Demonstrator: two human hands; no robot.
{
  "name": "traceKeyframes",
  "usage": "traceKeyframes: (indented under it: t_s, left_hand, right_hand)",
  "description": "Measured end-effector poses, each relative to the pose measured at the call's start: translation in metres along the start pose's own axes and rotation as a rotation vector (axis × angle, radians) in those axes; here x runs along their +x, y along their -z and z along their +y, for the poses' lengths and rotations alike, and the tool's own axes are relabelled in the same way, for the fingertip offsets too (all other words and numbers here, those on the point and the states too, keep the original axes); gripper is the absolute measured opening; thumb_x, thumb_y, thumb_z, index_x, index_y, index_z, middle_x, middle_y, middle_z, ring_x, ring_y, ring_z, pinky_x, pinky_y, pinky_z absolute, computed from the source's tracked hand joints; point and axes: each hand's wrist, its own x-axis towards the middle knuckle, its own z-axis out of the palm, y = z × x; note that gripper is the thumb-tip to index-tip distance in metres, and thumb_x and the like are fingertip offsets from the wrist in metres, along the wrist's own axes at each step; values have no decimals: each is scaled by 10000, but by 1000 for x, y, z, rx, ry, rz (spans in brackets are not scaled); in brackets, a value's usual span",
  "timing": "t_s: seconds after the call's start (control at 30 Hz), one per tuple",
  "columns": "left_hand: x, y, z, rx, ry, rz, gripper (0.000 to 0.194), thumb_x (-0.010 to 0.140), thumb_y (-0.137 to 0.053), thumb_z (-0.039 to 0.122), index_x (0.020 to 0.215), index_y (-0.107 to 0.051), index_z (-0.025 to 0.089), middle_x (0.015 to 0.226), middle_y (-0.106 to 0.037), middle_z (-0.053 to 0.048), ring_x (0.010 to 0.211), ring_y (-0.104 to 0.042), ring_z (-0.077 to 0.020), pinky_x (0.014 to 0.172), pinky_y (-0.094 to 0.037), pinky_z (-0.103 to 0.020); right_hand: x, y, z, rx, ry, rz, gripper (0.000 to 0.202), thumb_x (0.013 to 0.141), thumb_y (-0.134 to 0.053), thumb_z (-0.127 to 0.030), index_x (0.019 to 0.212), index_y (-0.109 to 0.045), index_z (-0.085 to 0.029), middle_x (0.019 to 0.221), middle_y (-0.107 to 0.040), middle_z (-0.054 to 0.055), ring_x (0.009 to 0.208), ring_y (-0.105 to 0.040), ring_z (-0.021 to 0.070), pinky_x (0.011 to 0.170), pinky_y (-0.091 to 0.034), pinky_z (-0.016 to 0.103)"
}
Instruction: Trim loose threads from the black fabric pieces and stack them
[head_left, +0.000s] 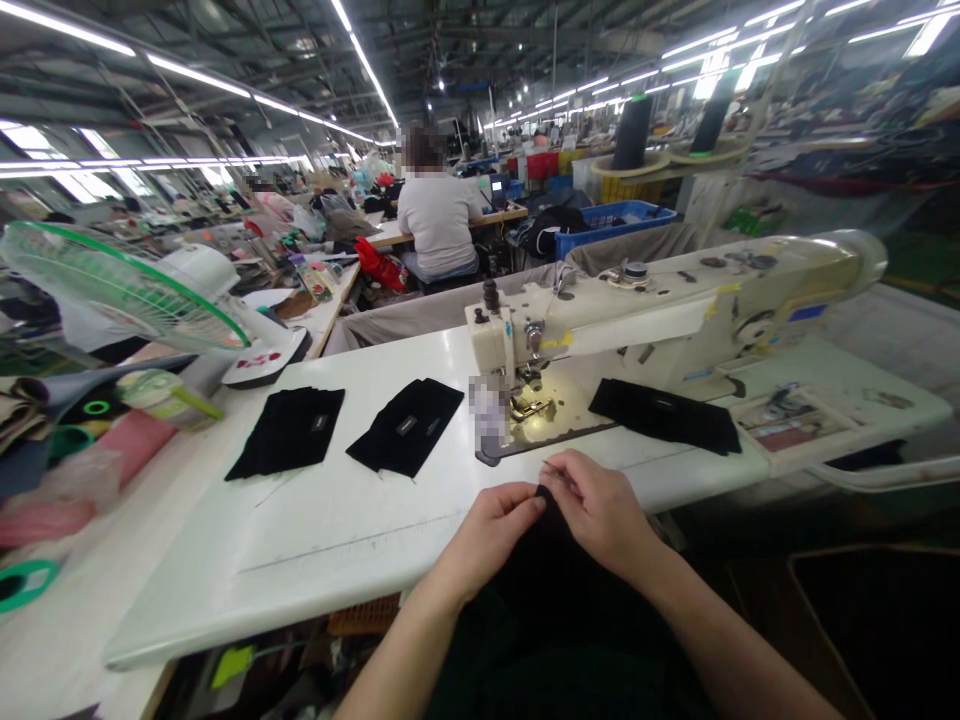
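My left hand (495, 530) is closed in a pinch on the edge of a black fabric piece (541, 492), in front of the sewing machine's needle area. Close against it, my right hand (604, 505) is closed too, with a small thin dark bit showing at its fingertips that I cannot make out. Below the hands the black cloth merges with dark clothing. The sewing machine (660, 320) stands just beyond. Two black fabric panels with small labels, a left one (289, 432) and a middle one (409, 425), lie flat on the white table (337, 540). Another black panel (667, 415) lies right of the needle.
A green-rimmed fan (127, 285) stands at the left, near a tape roll (28, 582) and plastic-wrapped pink material (127, 450). Thread cones (632, 132) rise behind the machine. A seated person (439, 225) works ahead, beside a blue crate (615, 225). A small parts tray (795, 415) sits at right.
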Motion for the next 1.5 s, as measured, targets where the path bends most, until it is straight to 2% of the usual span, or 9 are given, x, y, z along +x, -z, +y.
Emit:
traceKeyframes:
  t_s: [0.17, 0.37, 0.53, 0.63, 0.73, 0.9, 1.17, 1.33, 1.5]
  left_hand:
    - [-2, 2, -2, -45, 83, 39, 273, 781, -676, 419, 711, -635, 158, 609, -525, 32, 576, -420, -111, 570, -324, -240]
    - [-2, 1, 0, -14, 22, 7, 270, 792, -655, 420, 759, -690, 154, 664, -579, 8, 635, -468, -135, 609, -347, -258]
    - [-5, 5, 1, 13, 51, -36, 307, 806, -661, 436, 687, -645, 153, 587, -518, 40, 554, -414, -103, 544, -322, -240]
    - [-6, 8, 5, -24, 60, -17, 292, 829, -636, 443, 744, -661, 164, 606, -546, 40, 560, -448, -106, 557, -346, -239]
    - [-3, 8, 8, 102, -56, 57, 273, 862, -587, 405, 779, -699, 170, 687, -621, 6, 657, -531, -141, 639, -403, -259]
    - [6, 4, 3, 385, -343, 361, 180, 799, -640, 250, 947, -724, 193, 817, -667, -31, 743, -595, -175, 700, -464, -288]
    - [6, 0, 0, 646, -581, 467, 175, 917, -517, 230, 826, -664, 204, 817, -645, -51, 795, -596, -185, 744, -459, -300]
    - [10, 19, -1, 576, -464, 580, 170, 892, -543, 283, 778, -639, 203, 761, -624, -30, 731, -566, -184, 706, -441, -307]
    - [13, 13, 2, 369, -361, 419, 161, 847, -607, 321, 806, -699, 196, 801, -677, -38, 754, -606, -185, 711, -460, -297]
  right_hand:
    - [3, 8, 3, 114, -204, 183, 273, 983, -421, -404, 839, -551, -211, 738, -636, 16, 695, -610, 174, 642, -453, 276]
    - [2, 8, -7, 192, -107, -20, 229, 909, -574, -407, 783, -610, -219, 780, -614, 6, 685, -557, 155, 592, -424, 264]
    - [4, 12, -6, 199, -194, 196, 295, 944, -499, -404, 730, -565, -211, 693, -561, -9, 656, -535, 153, 615, -435, 265]
    - [5, 14, -3, 253, -258, 72, 278, 911, -550, -442, 782, -616, -205, 710, -603, -11, 634, -550, 149, 599, -445, 260]
    - [3, 11, -5, 342, -263, -101, 209, 834, -663, -410, 857, -665, -202, 802, -670, 3, 697, -601, 161, 636, -477, 260]
    - [2, 6, -10, 357, -294, -69, 211, 861, -622, -391, 795, -654, -193, 738, -665, 1, 679, -608, 165, 636, -486, 264]
    - [0, 9, -12, 324, -303, 1, 271, 876, -593, -439, 759, -613, -195, 668, -593, -9, 615, -545, 151, 582, -458, 259]
    - [0, 25, -2, 361, -397, 76, 324, 844, -626, -504, 759, -616, -191, 604, -501, -31, 553, -477, 134, 514, -414, 251]
    - [1, 26, -2, 369, -411, 74, 327, 837, -635, -508, 758, -616, -192, 618, -498, -35, 568, -477, 130, 538, -415, 250]
